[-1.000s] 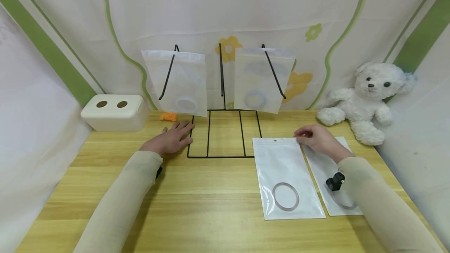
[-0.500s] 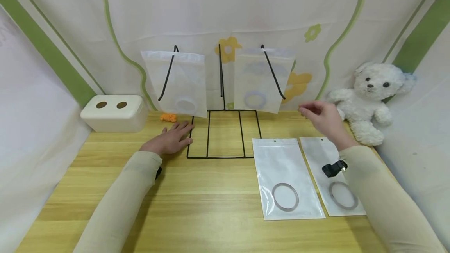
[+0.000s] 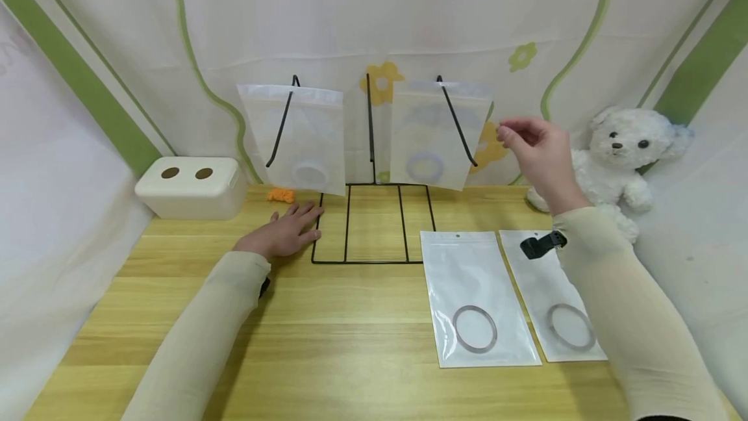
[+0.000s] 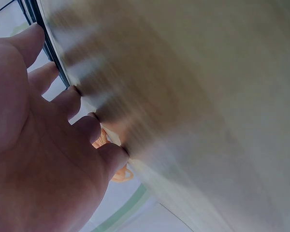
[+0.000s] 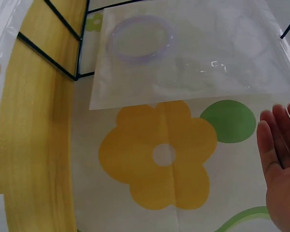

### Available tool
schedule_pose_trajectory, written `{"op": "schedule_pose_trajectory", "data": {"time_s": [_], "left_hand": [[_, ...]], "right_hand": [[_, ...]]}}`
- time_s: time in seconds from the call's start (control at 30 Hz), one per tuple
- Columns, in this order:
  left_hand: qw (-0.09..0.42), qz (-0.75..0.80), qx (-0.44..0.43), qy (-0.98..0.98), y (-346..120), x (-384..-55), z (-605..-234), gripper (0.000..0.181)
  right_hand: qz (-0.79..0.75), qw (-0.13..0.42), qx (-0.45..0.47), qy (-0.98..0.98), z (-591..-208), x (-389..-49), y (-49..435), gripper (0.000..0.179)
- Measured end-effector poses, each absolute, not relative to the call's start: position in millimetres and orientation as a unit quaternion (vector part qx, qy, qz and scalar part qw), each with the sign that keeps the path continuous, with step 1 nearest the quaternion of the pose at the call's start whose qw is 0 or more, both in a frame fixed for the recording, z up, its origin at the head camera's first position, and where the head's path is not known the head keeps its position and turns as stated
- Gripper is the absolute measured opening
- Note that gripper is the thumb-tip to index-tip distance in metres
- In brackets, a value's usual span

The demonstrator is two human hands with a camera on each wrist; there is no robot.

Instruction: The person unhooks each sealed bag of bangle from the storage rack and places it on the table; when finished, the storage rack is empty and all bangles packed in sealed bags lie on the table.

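My left hand (image 3: 280, 231) lies palm down on the table, fingers spread, fingertips at the left bar of the black wire rack (image 3: 368, 263). From the rack's arms hang two translucent pouches, a left pouch (image 3: 318, 128) and a right pouch (image 3: 423, 125), each with a ring-shaped item at its bottom. Raised beside the right pouch, my right hand (image 3: 543, 158) holds nothing; its fingers bend loosely, apart from the pouch. Two white zip pouches, the nearer one (image 3: 467, 271) and the outer one (image 3: 528, 265), lie flat on the table, each with a pinkish bangle (image 3: 495, 331) showing.
A white box (image 3: 187, 200) with two holes stands at the back left, beside a small orange item (image 3: 282, 195). At the back right sits a white teddy bear (image 3: 619, 154). A patterned curtain (image 3: 456, 18) hangs behind the rack.
My right hand has left the top edges of the flat pouches and risen to beside the right hanging pouch. The left hand stays where it was.
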State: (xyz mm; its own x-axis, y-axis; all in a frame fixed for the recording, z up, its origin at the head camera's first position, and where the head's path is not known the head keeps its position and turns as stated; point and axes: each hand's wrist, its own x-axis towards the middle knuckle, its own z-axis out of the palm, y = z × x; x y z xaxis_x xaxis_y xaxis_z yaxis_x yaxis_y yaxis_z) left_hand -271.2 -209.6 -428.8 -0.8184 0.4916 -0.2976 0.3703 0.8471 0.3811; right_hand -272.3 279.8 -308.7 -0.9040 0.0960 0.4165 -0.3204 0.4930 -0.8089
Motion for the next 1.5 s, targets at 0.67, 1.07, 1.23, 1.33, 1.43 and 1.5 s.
{"op": "schedule_pose_trajectory", "data": {"time_s": [0.67,1.07,1.23,1.33,1.43,1.5], "left_hand": [[0.197,0.156,0.227,0.941,-207,-271,-429,0.068],[0.195,0.154,0.227,0.942,-206,-271,-430,0.067],[0.19,0.157,0.23,0.942,-216,-289,-455,0.073],[0.183,0.165,0.232,0.941,-223,-301,-472,0.079],[0.184,0.167,0.237,0.939,-223,-301,-471,0.084],[0.182,0.168,0.237,0.939,-223,-301,-472,0.084]], "right_hand": [[0.55,0.209,0.064,-0.806,-269,-301,257,0.03],[0.57,0.228,0.076,-0.786,-272,-306,252,0.012],[0.586,0.244,0.082,-0.768,-274,-306,250,0.006],[0.592,0.252,0.084,-0.761,-274,-305,249,0.007],[0.591,0.254,0.082,-0.761,-274,-303,250,0.007],[0.587,0.255,0.08,-0.764,-274,-302,250,0.006]]}}
